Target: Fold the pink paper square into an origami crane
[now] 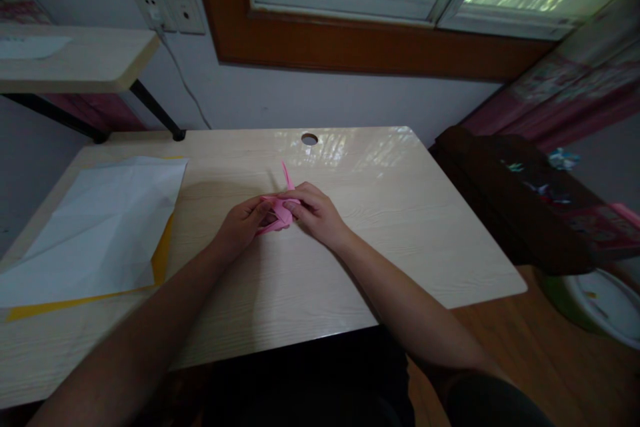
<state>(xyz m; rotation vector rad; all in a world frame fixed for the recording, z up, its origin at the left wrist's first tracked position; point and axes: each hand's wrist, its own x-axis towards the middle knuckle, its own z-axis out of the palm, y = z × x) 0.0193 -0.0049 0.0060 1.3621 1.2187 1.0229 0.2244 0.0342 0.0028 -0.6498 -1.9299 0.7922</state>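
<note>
A piece of folded pink paper (283, 212) is held between my two hands above the middle of the desk (400, 233). One narrow pointed strip of it sticks up towards the window, and another part angles down to the lower left. My left hand (243, 223) pinches its left side between thumb and fingers. On the other side, my right hand (317, 213) grips it with the thumb on top, close to the upright point. The fingers hide part of the folds, so the full shape cannot be made out.
White sheets (100, 227) lie over a yellow sheet (163, 250) on the desk's left. A raised shelf (75, 60) stands behind them on black legs. A round cable hole (309, 139) is near the back edge. Right of the desk are a dark wooden cabinet (500, 200) and a round bin (605, 300).
</note>
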